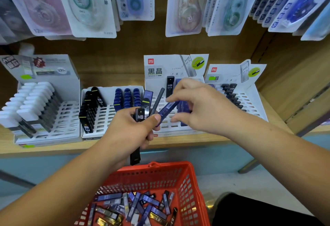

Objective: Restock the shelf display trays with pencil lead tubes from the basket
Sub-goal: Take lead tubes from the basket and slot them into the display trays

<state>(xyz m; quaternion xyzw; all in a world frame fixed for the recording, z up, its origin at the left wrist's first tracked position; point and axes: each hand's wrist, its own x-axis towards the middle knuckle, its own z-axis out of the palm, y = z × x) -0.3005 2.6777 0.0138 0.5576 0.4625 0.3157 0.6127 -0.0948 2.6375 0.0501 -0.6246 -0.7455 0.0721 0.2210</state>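
Loose pencil lead tubes [135, 206] lie heaped in the red basket [178, 168]. Above it, the left hand [128, 133] grips a bundle of tubes [139, 117]. The right hand [200, 106] pinches a blue tube [167, 109] near its upper end. They are likely light, stiff and slick, so best pinched across the flat sides. Beyond, on the shelf [53, 148], the slotted display trays [167, 127] stand partly filled.

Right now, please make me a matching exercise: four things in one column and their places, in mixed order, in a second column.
Things:
1. basket
2. blue tube
3. black HB tube
4. white-capped tubes

Places:
A. in the leftmost tray
B. gripped by the left hand only
C. below both hands
D. runs from the left hand to the right hand, which pinches it

Pairs: 1-C, 2-D, 3-B, 4-A
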